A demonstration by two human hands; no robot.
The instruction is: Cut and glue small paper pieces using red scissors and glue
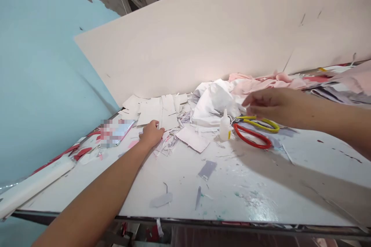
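While your left hand is down at the near edge of the pale card pieces, your right hand hangs over by the scissors, fingers loosely bent. Honestly, I can't tell if your left grip is pinching anything: the fingers are curled in and the tips are partly hidden by the hand itself. Same with the right grip, since the inside of that hand is turned away from view.

The card lies toward the back of the bench, overlapping in a messy stack, with paper shreds just in front and a crumpled white sheet off to its right. I'd guess it's light and fairly stiff, so it'd lift easily but could crease if you squeezed one corner. Best hold, imo, is thumb on top and fingers under the near edge (loose bits around there might come along with it).

As for the scissors, they look heavier and solid, next to the little bottle. I'd take them by the red and yellow loops, minding that bottle, which looks light enough to tip.
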